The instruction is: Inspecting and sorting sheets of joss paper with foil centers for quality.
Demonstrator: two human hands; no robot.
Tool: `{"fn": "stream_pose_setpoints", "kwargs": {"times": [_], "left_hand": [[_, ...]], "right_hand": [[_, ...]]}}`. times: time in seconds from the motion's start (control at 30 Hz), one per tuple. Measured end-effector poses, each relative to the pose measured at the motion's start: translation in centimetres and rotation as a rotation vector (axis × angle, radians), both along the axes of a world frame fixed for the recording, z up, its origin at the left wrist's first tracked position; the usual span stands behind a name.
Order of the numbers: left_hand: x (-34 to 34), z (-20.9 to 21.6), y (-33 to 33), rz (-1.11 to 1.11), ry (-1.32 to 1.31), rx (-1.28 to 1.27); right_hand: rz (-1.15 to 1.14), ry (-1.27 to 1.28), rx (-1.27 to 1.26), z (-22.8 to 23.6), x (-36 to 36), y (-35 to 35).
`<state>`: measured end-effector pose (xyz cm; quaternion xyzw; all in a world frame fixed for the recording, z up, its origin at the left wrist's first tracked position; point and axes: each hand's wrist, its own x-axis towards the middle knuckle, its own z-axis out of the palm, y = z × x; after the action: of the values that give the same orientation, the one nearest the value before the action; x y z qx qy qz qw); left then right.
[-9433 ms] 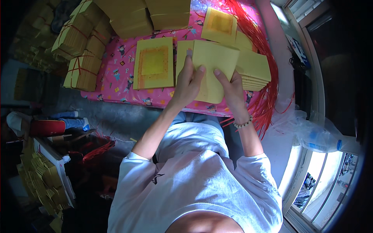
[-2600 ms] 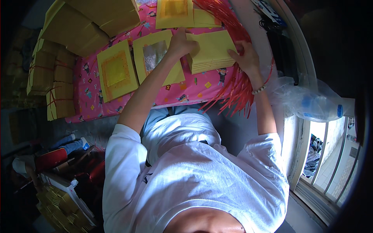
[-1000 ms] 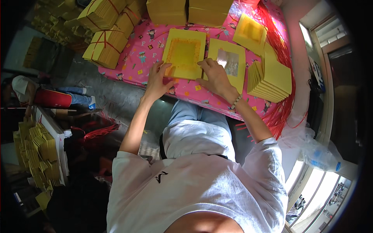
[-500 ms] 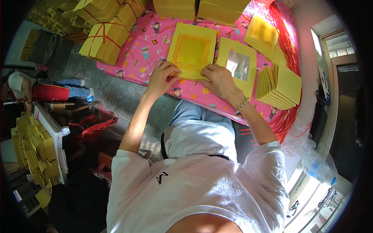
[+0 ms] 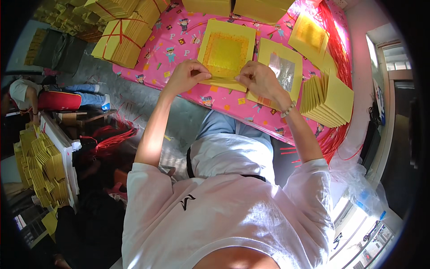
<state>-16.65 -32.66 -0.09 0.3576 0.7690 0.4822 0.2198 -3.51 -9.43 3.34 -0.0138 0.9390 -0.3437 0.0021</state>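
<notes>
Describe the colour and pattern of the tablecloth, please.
Pink tablecloth, small cartoon figures; head view.

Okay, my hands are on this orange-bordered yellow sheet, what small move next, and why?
Probably lift the orange-bordered yellow sheet evenly by its near edge: your left hand and right hand seem to pinch it close to both near corners, and that edge looks curled up from the yellow paper beneath.

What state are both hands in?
Left hand: closed, pinching the orange-bordered yellow sheet.
Right hand: closed, pinching the same sheet's near edge.
</notes>
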Motion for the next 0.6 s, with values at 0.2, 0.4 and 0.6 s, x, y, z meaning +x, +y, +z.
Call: {"fn": "stream_pose_setpoints", "kwargs": {"times": [0.2, 0.4, 0.6], "left_hand": [[-1.0, -0.7, 0.3, -0.023, -0.152, -0.013], [-1.6, -0.6, 0.5, -0.029, -0.170, -0.052], [-1.8, -0.4, 0.7, -0.017, -0.164, -0.106]], "right_hand": [[0.001, -0.048, -0.007, 0.0, -0.3, 0.2], [-0.016, -0.054, -0.017, 0.0, -0.3, 0.1], [-0.032, -0.039, -0.010, 0.0, -0.2, -0.1]]}}
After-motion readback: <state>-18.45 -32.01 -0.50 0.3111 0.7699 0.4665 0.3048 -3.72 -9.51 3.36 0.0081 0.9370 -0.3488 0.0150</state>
